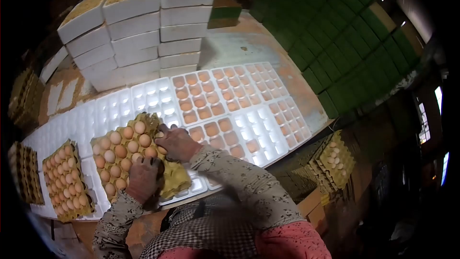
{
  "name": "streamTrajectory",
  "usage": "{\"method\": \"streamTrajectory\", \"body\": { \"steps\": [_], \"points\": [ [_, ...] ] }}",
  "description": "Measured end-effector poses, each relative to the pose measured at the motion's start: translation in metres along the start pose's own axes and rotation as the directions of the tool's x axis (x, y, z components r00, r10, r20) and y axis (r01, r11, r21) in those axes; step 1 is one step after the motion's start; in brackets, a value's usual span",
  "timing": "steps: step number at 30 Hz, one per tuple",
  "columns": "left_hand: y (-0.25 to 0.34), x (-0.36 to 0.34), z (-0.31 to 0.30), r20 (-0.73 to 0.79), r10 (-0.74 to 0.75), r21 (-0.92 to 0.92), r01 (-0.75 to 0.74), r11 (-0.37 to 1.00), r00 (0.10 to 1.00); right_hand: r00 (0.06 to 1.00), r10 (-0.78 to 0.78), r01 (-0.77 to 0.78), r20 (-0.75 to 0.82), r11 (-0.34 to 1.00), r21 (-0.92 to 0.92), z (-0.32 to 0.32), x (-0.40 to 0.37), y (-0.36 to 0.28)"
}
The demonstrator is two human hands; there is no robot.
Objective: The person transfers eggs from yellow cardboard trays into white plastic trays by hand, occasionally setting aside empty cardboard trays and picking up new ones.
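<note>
A pulp egg tray [175, 181] lies on the white foam trays in front of me, with brown and pale eggs [120, 151] in its left part; several cups at its right end hold none. My left hand [144, 178] is over the near side of this tray, fingers curled down among the eggs. What sits under its palm is hidden. At the far right side, my right hand [179, 143] has its fingers bent around eggs, one pale egg [159, 135] showing by the fingertips. Farther left rests another full tray of eggs [67, 182].
White foam trays [261, 129] cover the table, several cups holding eggs. White foam boxes [136, 48] are stacked at the back left. Green boxes [354, 33] form a wall at right. Stacked pulp trays with eggs [335, 158] stand low beside the table's right edge.
</note>
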State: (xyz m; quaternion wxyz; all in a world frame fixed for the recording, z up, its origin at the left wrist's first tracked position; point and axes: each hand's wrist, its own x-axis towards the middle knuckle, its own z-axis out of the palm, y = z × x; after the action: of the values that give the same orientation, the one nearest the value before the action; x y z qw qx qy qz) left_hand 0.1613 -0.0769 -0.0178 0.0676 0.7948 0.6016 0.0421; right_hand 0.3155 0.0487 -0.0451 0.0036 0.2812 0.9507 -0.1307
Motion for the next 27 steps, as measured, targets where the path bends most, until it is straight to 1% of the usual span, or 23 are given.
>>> {"method": "streamTrajectory", "body": {
  "steps": [2,4,5,6,7,8,9,11,12,13,14,15,16,17,18,19,20,22,23,24,25,26,27],
  "points": [
    [-0.008,0.0,-0.002,-0.064,0.002,-0.084,-0.008,0.996,0.998,1.0,0.009,-0.009,0.003,0.999,0.034,-0.014,-0.019,0.009],
    [-0.019,-0.007,0.003,-0.075,-0.177,-0.331,0.143,0.933,0.981,0.938,0.264,-0.165,-0.226,0.911,0.377,-0.03,-0.063,0.028],
    [-0.021,-0.009,0.004,-0.099,-0.26,-0.422,0.196,0.885,0.961,0.897,0.378,-0.207,-0.228,0.817,0.539,-0.041,-0.094,0.048],
    [-0.013,-0.001,-0.003,-0.097,-0.262,-0.423,0.199,0.884,0.96,0.828,0.53,-0.297,-0.183,0.691,0.659,-0.047,-0.124,0.065],
    [0.0,0.01,-0.013,-0.079,-0.266,-0.57,0.175,0.803,0.961,0.748,0.532,-0.25,-0.398,0.781,0.573,-0.036,-0.155,0.091],
    [0.016,0.024,-0.02,-0.062,-0.269,-0.7,0.15,0.698,0.961,0.701,0.572,-0.4,-0.426,0.81,0.43,-0.035,-0.179,0.109],
    [0.035,0.046,-0.025,-0.062,-0.218,-0.723,0.107,0.683,0.974,0.647,0.726,-0.606,-0.233,0.675,0.421,-0.033,-0.195,0.123],
    [0.071,0.095,-0.005,-0.13,-0.11,-0.801,-0.039,0.597,0.985,0.604,0.797,-0.776,0.031,0.578,0.252,-0.027,-0.213,0.144],
    [0.09,0.12,0.006,-0.164,-0.08,-0.786,-0.081,0.612,0.983,0.671,0.741,-0.719,0.04,0.635,0.283,-0.009,-0.22,0.16],
    [0.115,0.146,0.001,-0.096,-0.048,-0.709,-0.034,0.704,0.994,0.737,0.674,-0.652,0.044,0.692,0.31,0.003,-0.223,0.178],
    [0.134,0.171,0.009,-0.135,-0.009,-0.71,-0.09,0.698,0.991,0.727,0.682,-0.604,-0.079,0.69,0.399,-0.012,-0.222,0.178],
    [0.147,0.193,0.028,-0.274,0.086,-0.557,-0.231,0.798,0.958,0.742,0.666,-0.589,-0.078,0.703,0.399,-0.013,-0.22,0.19],
    [0.163,0.211,0.033,-0.106,0.063,-0.543,-0.111,0.832,0.992,0.623,0.725,-0.533,-0.295,0.669,0.518,-0.015,-0.215,0.204],
    [0.167,0.232,0.06,-0.128,0.141,-0.393,-0.181,0.902,0.982,0.447,0.764,-0.442,-0.466,0.641,0.627,-0.014,-0.209,0.215],
    [0.177,0.247,0.062,0.088,0.109,-0.358,-0.071,0.931,0.99,0.418,0.681,-0.479,-0.602,0.728,0.491,-0.014,-0.204,0.225],
    [0.177,0.258,0.088,-0.002,0.136,-0.451,-0.122,0.884,0.991,0.512,0.56,-0.526,-0.651,0.804,0.277,0.007,-0.204,0.25],
    [0.189,0.258,0.074,-0.113,0.104,-0.546,-0.15,0.824,0.988,0.543,0.541,-0.535,-0.642,0.813,0.232,0.023,-0.203,0.255],
    [0.211,0.266,0.068,-0.264,-0.057,-0.79,-0.182,0.586,0.963,0.584,0.463,-0.536,-0.667,0.837,0.111,0.048,-0.203,0.261],
    [0.215,0.276,0.086,-0.373,-0.072,-0.769,-0.265,0.581,0.925,0.583,0.528,-0.559,-0.618,0.812,0.167,0.056,-0.203,0.262],
    [0.221,0.282,0.097,-0.461,-0.01,-0.608,-0.308,0.732,0.887,0.556,0.551,-0.563,-0.622,0.8,0.206,0.059,-0.205,0.263],
    [0.231,0.285,0.123,-0.409,-0.019,-0.452,-0.184,0.873,0.912,0.528,0.532,-0.492,-0.662,0.827,0.272,0.052,-0.206,0.259],
    [0.229,0.285,0.136,-0.213,0.059,-0.414,-0.145,0.899,0.975,0.567,0.493,-0.448,-0.659,0.857,0.255,0.05,-0.208,0.261],
    [0.222,0.28,0.134,-0.079,0.218,-0.223,-0.23,0.947,0.973,0.592,0.458,-0.416,-0.663,0.878,0.235,0.05,-0.208,0.266]
  ]
}}
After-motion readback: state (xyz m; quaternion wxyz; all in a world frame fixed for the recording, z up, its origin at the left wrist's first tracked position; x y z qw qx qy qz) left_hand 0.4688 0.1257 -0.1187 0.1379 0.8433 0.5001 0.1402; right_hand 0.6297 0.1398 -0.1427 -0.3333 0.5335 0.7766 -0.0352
